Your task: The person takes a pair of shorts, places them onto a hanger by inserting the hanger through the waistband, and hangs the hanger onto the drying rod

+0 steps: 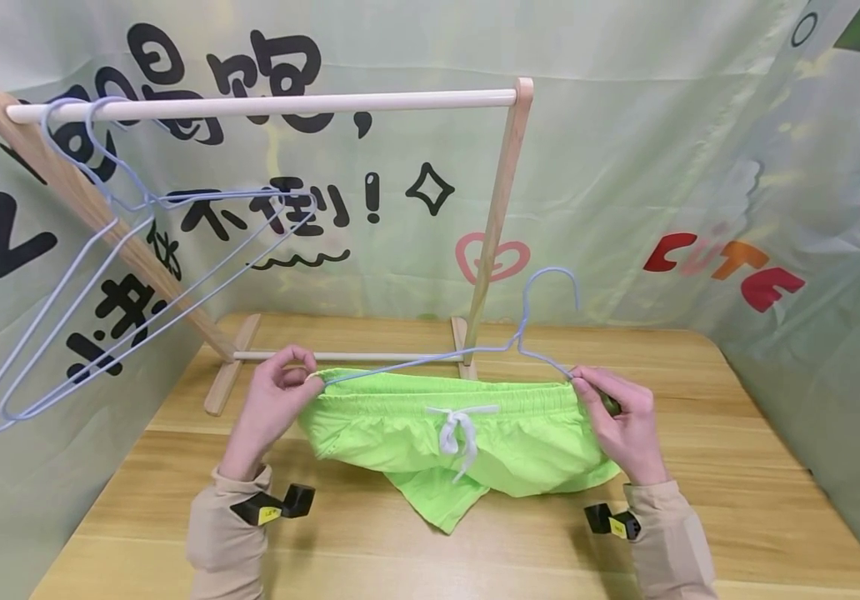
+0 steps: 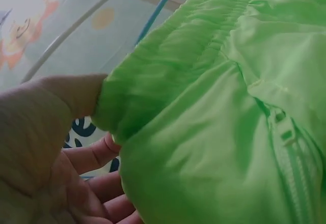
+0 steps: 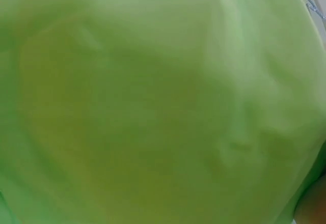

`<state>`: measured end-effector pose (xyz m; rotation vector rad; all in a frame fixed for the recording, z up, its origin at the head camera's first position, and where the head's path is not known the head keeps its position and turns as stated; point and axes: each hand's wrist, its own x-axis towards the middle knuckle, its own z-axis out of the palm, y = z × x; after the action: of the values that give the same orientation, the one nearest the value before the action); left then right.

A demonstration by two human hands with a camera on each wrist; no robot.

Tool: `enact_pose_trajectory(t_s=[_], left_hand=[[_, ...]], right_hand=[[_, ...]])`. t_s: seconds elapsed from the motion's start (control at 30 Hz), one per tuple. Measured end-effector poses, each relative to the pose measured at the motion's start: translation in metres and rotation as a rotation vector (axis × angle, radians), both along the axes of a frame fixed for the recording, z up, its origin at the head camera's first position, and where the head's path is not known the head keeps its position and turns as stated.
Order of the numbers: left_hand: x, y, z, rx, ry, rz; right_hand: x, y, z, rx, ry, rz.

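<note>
Bright green shorts (image 1: 385, 425) with a white drawstring bow (image 1: 460, 429) hang between both hands over the table. A pale blue wire hanger (image 1: 415, 362) lies along their waistband, its hook pointing up and its lower part hidden inside. At the left end of the waistband my left hand (image 1: 276, 400) pinches the fabric between thumb and fingers. My right hand (image 1: 625, 417) pinches the right end, where the hanger's shoulder meets the waistband. In the left wrist view a zipper (image 2: 285, 132) shows on the shorts' side. Green cloth (image 3: 153, 107) fills most of the right wrist view.
A wooden rack with a white top bar (image 1: 287, 104) stands at the back left of the wooden table (image 1: 737, 467). Two more blue hangers (image 1: 70, 250) hang at the bar's left end. A printed curtain (image 1: 625, 150) surrounds the table's back and sides.
</note>
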<state>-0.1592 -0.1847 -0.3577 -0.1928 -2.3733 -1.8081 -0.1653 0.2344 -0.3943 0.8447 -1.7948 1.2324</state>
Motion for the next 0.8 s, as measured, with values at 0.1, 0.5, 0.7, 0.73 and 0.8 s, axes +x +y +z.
enact_pose_trajectory(t_s=[0.1,0.5,0.7,0.73,0.8], left_hand=[[0.002,0.003,0.003,-0.154,0.019,0.071],[0.009,0.034,0.002,-0.46,0.252,0.325],[0.01,0.048,0.001,-0.359,0.346,0.303],[0.01,0.05,0.001,-0.343,0.365,0.298],[0.011,0.054,0.001,-0.314,0.406,0.297]], right_hand=[[-0.001,-0.001,-0.001,0.044,0.02,-0.007],[0.003,-0.013,-0.002,0.134,0.055,0.0],[0.005,-0.018,-0.001,0.114,0.056,-0.008],[0.005,-0.019,-0.001,0.106,0.058,-0.008],[0.005,-0.019,0.0,0.095,0.061,-0.007]])
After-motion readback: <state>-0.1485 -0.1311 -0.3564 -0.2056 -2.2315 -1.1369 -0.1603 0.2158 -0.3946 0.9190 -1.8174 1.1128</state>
